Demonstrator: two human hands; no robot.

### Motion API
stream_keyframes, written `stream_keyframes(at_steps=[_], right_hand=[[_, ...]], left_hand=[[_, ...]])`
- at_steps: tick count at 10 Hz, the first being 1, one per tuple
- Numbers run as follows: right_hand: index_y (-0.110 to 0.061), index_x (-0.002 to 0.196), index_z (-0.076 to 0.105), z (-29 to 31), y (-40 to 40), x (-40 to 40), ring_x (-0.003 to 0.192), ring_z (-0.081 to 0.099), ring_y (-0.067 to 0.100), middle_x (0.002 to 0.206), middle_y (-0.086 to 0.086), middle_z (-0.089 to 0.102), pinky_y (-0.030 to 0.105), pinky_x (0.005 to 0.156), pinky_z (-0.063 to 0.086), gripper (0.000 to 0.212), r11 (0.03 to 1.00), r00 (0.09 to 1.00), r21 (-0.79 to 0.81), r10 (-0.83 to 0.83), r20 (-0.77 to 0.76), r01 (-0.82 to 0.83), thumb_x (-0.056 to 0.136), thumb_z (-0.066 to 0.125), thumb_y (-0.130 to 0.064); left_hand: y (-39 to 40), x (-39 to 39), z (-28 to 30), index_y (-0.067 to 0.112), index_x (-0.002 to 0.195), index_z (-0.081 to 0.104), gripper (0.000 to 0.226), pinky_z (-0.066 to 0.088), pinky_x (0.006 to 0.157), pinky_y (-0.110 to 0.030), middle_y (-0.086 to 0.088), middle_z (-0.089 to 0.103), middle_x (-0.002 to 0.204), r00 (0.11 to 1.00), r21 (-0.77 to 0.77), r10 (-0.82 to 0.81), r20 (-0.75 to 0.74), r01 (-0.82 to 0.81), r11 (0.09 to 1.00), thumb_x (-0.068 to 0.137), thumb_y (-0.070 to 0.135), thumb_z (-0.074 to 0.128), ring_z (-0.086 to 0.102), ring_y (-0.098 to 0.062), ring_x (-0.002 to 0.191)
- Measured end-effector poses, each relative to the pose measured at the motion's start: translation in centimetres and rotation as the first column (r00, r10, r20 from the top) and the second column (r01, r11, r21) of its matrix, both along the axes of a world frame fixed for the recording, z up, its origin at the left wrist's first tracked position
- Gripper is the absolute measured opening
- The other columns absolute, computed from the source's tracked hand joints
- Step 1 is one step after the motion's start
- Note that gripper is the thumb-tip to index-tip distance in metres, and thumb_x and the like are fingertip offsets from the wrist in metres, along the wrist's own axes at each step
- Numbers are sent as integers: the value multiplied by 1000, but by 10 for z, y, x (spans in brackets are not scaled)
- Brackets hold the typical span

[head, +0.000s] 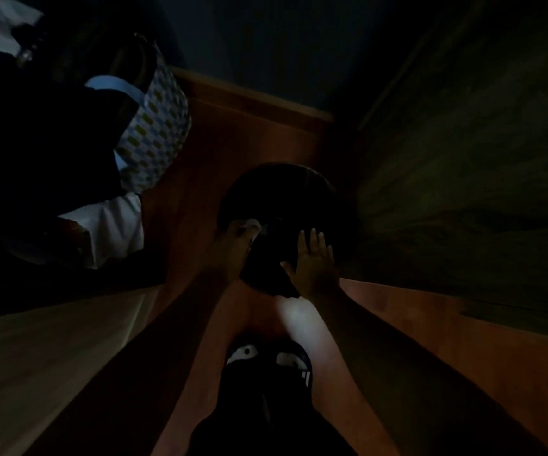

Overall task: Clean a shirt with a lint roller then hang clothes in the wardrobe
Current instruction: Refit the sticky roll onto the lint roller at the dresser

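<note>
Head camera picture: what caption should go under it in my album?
In a dim room, the left hand and open right hand hold a dark round thing above the reddish wooden floor.

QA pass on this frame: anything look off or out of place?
Frame is very dark. Both hands, left and right, rest on a dark rounded object too dim to identify. No lint roller visible.
</note>
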State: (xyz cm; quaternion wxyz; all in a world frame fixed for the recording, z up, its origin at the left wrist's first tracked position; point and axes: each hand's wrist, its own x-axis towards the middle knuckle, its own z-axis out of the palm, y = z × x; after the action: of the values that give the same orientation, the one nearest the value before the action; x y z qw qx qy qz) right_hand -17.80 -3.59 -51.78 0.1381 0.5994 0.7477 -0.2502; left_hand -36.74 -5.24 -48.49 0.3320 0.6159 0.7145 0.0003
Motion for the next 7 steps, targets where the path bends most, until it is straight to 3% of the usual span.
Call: stream_keyframes(at_steps=[1,2,3,4,5,6,7], right_hand=[[-10,154,12,-12,2,2,148,5,34,160,19,10,49,117,10,82,1000,999,-4,29,15,-29,93,44,-55],[-10,154,11,-9,3,1,148,4,34,160,17,10,50,117,9,79,999,999,-34,34,29,-33,95,41,-54],[-11,154,9,2,3,0,149,1,33,161,14,8,49,118,7,76,998,999,-54,34,36,-32,97,38,-51],[-10,154,7,31,-2,-6,149,1,32,162,13,7,50,118,6,74,997,999,-72,33,31,-31,98,35,-50],[-8,154,8,80,-7,-19,149,2,31,162,12,8,49,118,6,71,999,999,-43,30,16,-29,100,31,-49],[-8,154,6,144,-7,-34,149,0,30,162,10,6,48,118,3,71,999,999,-44,-22,-26,21,100,26,-50],[-11,154,1,221,-4,-48,149,-6,27,163,8,-1,47,119,-1,72,995,995,-82,-69,-69,63,99,21,-53]], left_hand=[[8,0,-6,16,144,39,47,24,114,-48,-14,33,151,981,-20,-131,-140,130,991,98,22,45,32,-35,138],[6,-3,-7,10,137,51,44,27,113,-54,-21,46,142,962,25,-193,-191,201,979,93,15,48,43,-41,130],[2,-8,2,5,112,70,43,42,88,-69,-27,66,112,951,87,-236,-199,257,962,74,16,56,64,-48,98],[-8,-16,27,6,127,61,54,19,108,-59,-27,57,129,943,88,-250,-218,275,958,76,23,59,56,-50,115],[-20,-29,71,11,140,47,59,7,112,-57,-26,43,144,950,65,-194,-244,216,974,85,34,53,40,-48,132],[-27,-46,124,13,147,32,65,13,113,-61,-19,31,153,956,7,-126,-266,133,991,92,39,55,33,-39,139],[-27,-61,207,19,153,17,65,-5,115,-53,-12,11,160,956,51,-72,-285,91,995,97,49,32,14,-33,147]])
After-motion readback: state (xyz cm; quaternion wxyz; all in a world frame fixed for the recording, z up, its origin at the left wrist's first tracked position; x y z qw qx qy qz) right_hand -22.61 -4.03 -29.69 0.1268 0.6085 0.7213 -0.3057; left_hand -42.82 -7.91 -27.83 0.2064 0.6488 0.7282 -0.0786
